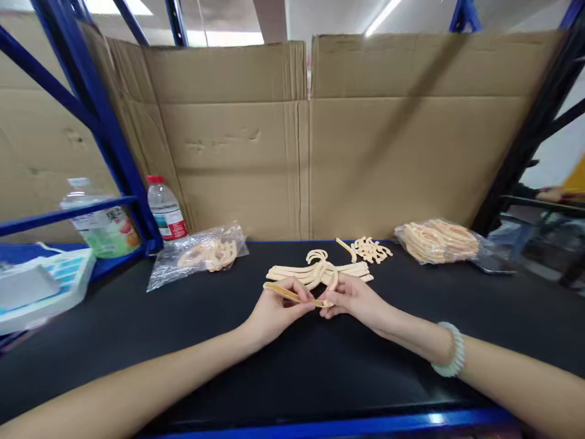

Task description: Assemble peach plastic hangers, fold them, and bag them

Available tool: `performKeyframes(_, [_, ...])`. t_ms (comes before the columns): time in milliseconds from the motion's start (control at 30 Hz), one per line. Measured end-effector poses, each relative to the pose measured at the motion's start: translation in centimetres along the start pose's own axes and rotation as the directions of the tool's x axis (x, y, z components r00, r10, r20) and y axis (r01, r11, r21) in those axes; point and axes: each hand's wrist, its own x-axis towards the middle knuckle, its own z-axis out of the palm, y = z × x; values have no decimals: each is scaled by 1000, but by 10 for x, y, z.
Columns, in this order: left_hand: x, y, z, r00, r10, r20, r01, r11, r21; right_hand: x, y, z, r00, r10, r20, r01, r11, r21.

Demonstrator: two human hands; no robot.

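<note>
My left hand (278, 310) and my right hand (351, 299) meet over the middle of the black table (137, 329). Together they hold one thin cream plastic hanger bar (292, 295), the left hand along its length and the right hand pinching its right end, where a small hook piece (333, 281) sticks up. Just behind my hands lies a stack of finished cream hangers (315, 268) with curved hooks. A small heap of loose cream hooks (371, 249) sits behind and to the right.
A clear bag of cream parts (201, 256) lies at the back left and a fuller bag (439, 241) at the back right. Two water bottles (167, 210) (103, 225) stand by the blue rack post. A white-blue tray (41, 286) sits far left. Cardboard walls (311, 140) close the back.
</note>
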Motion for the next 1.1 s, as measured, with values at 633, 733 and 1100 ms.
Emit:
performKeyframes(633, [1, 5, 7, 983, -110, -147, 84, 981, -173, 6, 5, 0, 991, -128, -38, 127, 991, -41])
performKeyframes(733, [-1, 7, 11, 969, -154, -194, 106, 965, -239, 6, 4, 2, 980, -190, -58, 187, 981, -42])
performKeyframes(1100, [-5, 6, 17, 968, -229, -103, 184, 926, -328, 13, -7, -18, 965, -258, 46, 262, 948, -179])
